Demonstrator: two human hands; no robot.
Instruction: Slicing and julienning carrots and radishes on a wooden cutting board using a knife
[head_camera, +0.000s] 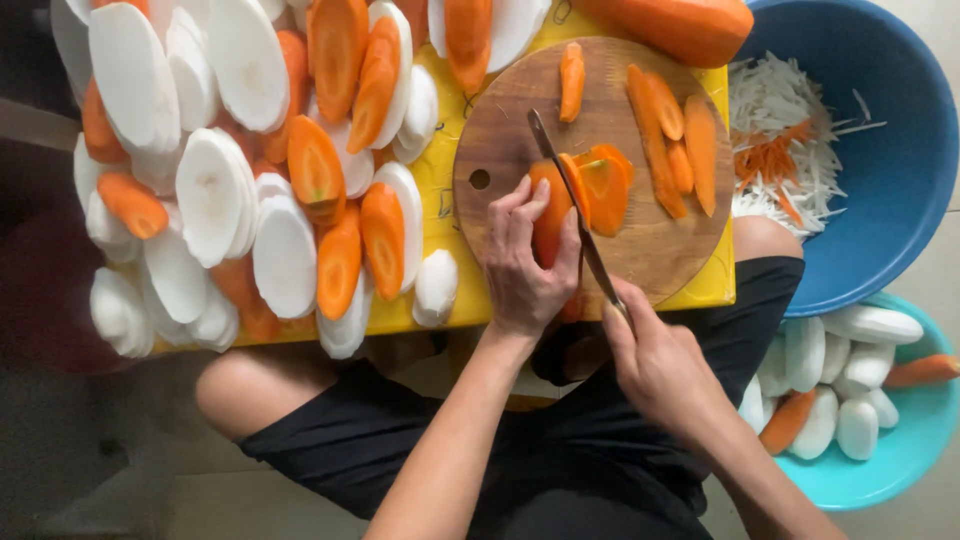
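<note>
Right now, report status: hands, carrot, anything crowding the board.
Left hand pins carrot piece on round wooden board. Right hand grips knife, blade on carrot. Cut slices lie beside blade; board otherwise open.

We take this for a home food-prep corner, set low to the floor — a round wooden cutting board (610, 160) on a yellow table (440, 190) heaped with sliced carrot and white radish (240, 160), plastic basins (880, 150) of vegetables beside it on a tiled floor (930, 260).
</note>
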